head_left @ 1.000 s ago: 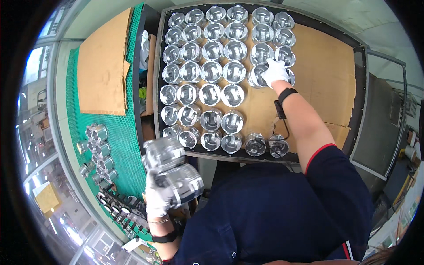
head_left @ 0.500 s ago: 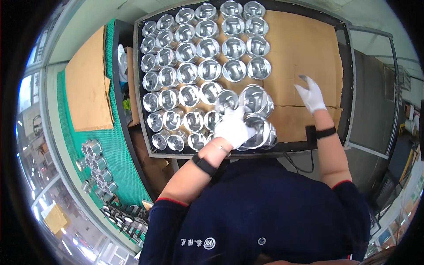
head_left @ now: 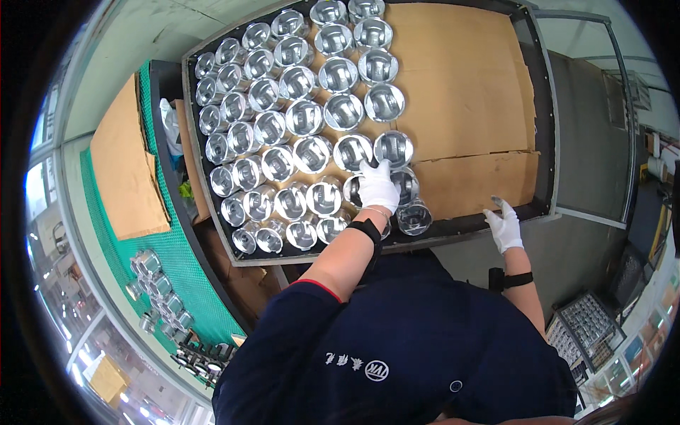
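Observation:
My left hand (head_left: 377, 188), in a white glove, reaches among shiny metal pistons near the front of a shallow dark-rimmed box. Its fingers are stretched out and apart, and the tips touch the lower edge of one piston (head_left: 352, 152) and lie close to another piston (head_left: 394, 148). Part of the palm side is hidden. Over the box's front right edge, my right hand (head_left: 504, 229), also gloved in white, is open with nothing in it; thumb and fingers stand apart. A piston (head_left: 414, 217) lies tilted at the front end of the rightmost column.
Several columns of pistons fill the left side of the box (head_left: 548, 127). Brown cardboard (head_left: 460, 85) lines its right side. To the left, a green-matted bench (head_left: 205, 294) holds more pistons (head_left: 161, 287) and a cardboard sheet (head_left: 127, 170). A metal rail (head_left: 627, 120) stands at right.
The view has shifted. Pistons that were raised and blurred around my left hand now stand in the front rows. My right hand has drawn back from over the cardboard to the box's front edge.

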### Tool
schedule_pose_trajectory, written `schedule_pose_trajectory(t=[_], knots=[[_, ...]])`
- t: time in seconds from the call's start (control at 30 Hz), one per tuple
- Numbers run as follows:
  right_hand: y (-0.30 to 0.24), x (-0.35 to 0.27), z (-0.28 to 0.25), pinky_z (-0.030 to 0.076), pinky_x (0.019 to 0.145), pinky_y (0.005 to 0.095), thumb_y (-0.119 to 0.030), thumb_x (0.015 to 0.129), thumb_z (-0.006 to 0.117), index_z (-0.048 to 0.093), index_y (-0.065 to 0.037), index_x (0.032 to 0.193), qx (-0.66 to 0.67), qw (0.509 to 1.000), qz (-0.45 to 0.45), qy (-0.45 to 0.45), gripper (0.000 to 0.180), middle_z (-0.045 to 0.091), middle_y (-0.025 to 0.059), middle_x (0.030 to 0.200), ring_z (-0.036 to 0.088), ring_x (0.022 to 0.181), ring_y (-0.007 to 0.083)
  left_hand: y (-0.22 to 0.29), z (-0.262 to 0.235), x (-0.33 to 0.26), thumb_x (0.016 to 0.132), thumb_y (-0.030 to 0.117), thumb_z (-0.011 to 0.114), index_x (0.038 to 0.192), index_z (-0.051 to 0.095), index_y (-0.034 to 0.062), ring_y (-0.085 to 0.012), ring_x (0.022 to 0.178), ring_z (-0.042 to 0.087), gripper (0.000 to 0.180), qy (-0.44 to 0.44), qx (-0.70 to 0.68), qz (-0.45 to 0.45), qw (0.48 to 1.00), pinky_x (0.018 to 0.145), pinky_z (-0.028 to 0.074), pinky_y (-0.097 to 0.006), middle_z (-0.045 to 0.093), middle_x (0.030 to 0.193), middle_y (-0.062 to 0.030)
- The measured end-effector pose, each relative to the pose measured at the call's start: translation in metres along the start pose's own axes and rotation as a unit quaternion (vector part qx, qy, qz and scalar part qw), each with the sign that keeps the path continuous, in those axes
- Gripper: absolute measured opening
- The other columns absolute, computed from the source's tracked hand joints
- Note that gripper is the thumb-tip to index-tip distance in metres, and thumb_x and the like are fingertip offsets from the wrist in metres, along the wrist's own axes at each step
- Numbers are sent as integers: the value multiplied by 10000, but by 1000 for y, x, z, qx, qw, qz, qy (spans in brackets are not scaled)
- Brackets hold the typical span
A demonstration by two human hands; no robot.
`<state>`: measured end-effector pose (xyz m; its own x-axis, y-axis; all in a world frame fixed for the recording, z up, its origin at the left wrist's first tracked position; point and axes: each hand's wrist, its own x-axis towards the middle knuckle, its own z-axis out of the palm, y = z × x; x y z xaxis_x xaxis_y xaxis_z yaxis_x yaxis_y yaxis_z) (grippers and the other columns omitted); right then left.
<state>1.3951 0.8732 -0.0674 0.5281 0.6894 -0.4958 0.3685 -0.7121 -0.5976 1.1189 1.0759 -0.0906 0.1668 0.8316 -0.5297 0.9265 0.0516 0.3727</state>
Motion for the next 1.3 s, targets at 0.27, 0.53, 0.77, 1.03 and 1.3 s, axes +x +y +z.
schedule_pose_trajectory(t=[0.27,0.53,0.77,1.03,1.3], knots=[[-51,-1,37,479,980,374,-155,869,717,624,18,1223,-65,992,-91,-61,405,655,225,1203,617,1152,355,-41,-66,-14,845,392,734,1446,414,101,-481,1182,564,741,-41,-57,93,993,997,483,-499,411,1458,-306],[-203,29,74,456,1021,383,-160,883,693,620,34,1242,-80,956,-254,-120,415,658,220,1226,624,1158,325,-299,-256,-141,888,380,697,1351,492,57,-447,1170,562,601,288,-34,-145,946,988,478,-493,521,1355,-217],[-365,-19,191,507,913,353,-85,892,659,628,-3,1239,-88,910,-322,-247,357,662,177,1172,645,1079,254,-538,-324,-289,872,509,673,1407,447,53,-435,1159,582,738,389,57,-443,806,965,492,-499,544,1295,-270],[-599,-265,414,471,991,409,-193,906,619,563,-84,1327,-199,599,-646,-429,439,577,206,1212,570,1141,373,-714,-342,-329,767,568,763,1572,219,88,-411,1349,465,1083,301,-55,-539,785,1101,410,-452,413,1516,-252],[-683,-415,645,408,1102,455,-344,894,580,406,-260,1507,-413,465,-683,-383,643,367,294,1486,478,1307,440,-749,-341,-326,788,427,707,1566,298,223,-509,1383,382,903,204,-128,-537,808,1143,373,-472,192,1536,-382]])
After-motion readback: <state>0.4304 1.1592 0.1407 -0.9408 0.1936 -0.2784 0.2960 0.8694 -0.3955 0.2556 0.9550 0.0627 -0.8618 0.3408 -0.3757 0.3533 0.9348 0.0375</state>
